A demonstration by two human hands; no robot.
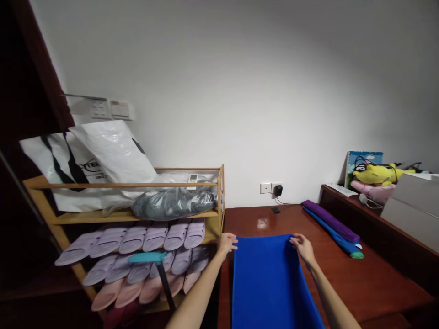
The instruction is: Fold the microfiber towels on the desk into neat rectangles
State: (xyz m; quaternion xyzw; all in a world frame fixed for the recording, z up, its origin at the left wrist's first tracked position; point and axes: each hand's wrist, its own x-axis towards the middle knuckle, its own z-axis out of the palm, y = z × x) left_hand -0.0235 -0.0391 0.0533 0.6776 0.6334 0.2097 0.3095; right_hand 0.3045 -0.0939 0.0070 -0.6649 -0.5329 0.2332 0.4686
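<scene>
A bright blue towel [270, 283] lies spread lengthwise on a dark red wooden table [370, 278]. My left hand [227, 243] pinches its far left corner, fingers closed on the cloth. My right hand [302, 246] grips the far right corner the same way. Both arms reach forward along the towel's two long edges.
A rolled purple cloth [331, 220] and a rolled blue cloth [334, 235] lie at the table's right. A bamboo shoe rack [212, 183] with several purple and pink slippers [154, 237] stands left. A wall socket with charger [277, 189] is behind. A raised ledge at right holds a yellow plush toy [379, 173].
</scene>
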